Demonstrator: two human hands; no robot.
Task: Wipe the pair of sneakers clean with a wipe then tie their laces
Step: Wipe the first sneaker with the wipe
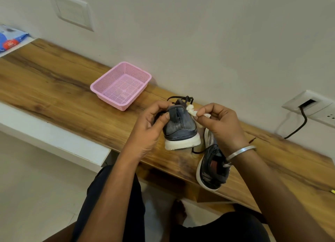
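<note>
- The left hand (152, 125) curls round the collar and side of the raised shoe (179, 127), thumb on the near side and fingers wrapped over the top edge. The shoe's heel faces the camera.
- The right hand (217, 122) pinches a crumpled white wipe (192, 110) between thumb and fingertips, and holds it against the upper right of the shoe's heel.
- The raised shoe is dark with a white sole (181, 143). Its heel end sits on or just above the desk (63, 89); I cannot tell which. Its dark laces (181, 98) trail loose beyond the tongue.
- The second shoe (212, 169) lies on the desk near its front edge, just beside the first and partly under the right wrist. Its laces look undone.
- Handling, as a judgement: a sneaker is light enough for one hand. The upper is soft and gives under pressure, so the firm heel and collar are the best hold. The sole is stiff and takes harder rubbing.
- The wipe is limp and probably damp. Bunched up as it is, it presses well, but it would need refolding to show a clean face.
- The laces are thin and floppy. They are best taken near the ends with both hands, so tying needs the wipe set down first.
- A pink basket (121, 85) stands further back on the desk, well apart from the shoes.
</note>
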